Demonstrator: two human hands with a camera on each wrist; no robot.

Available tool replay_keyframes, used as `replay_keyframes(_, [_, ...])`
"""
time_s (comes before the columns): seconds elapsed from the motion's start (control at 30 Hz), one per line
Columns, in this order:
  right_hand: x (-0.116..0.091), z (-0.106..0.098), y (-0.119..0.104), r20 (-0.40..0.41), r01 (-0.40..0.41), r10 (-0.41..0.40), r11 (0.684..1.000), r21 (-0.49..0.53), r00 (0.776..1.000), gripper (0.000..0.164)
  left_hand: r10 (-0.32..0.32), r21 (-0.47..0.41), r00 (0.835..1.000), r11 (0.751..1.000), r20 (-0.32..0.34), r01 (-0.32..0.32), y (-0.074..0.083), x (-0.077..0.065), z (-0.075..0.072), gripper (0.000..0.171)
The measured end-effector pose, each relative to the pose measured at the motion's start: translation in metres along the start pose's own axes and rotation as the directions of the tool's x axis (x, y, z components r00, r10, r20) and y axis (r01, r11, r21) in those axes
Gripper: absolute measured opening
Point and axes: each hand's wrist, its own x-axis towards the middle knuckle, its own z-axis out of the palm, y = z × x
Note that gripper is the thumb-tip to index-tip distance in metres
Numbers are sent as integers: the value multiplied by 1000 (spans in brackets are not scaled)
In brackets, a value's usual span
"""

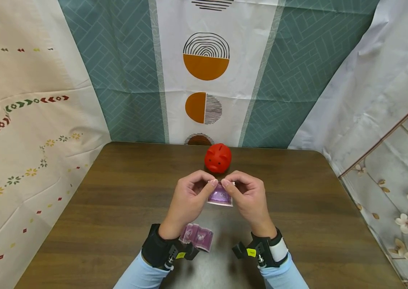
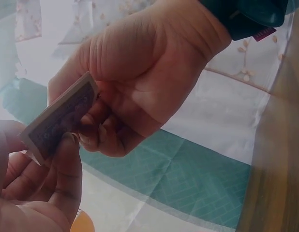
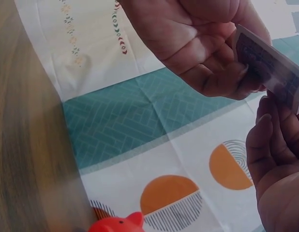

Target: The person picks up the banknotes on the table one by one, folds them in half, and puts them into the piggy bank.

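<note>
A small folded purple banknote (image 1: 220, 196) is held up between both hands, over the middle of the table. My left hand (image 1: 189, 196) pinches its left part between thumb and fingers. Opposite it, my right hand (image 1: 250, 196) pinches the right part the same way, with the thumb tips close together at the upper edge. Both wrist views show the folded note (image 2: 65, 118) nearly edge-on, with its pale border. Just beyond the hands stands a red piggy bank (image 1: 218, 157), facing me, a dark slot on its top. Its ear and back (image 3: 121, 224) show at the bottom of the right wrist view.
More purple banknotes (image 1: 204, 239), creased, lie on the wooden table (image 1: 117, 200) beside my left wrist and are partly covered by its strap. Patterned cloths (image 1: 128, 72) hang along the table's back and both sides. Each wrist wears a black camera strap (image 1: 158, 249).
</note>
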Motion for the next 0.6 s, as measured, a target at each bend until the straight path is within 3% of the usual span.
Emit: replay_keyframes(0.6, [0,2,-1,-23,29,-29,999,38,999,12,-14,-23,1000,1000,-17,13,0,-1,2,9])
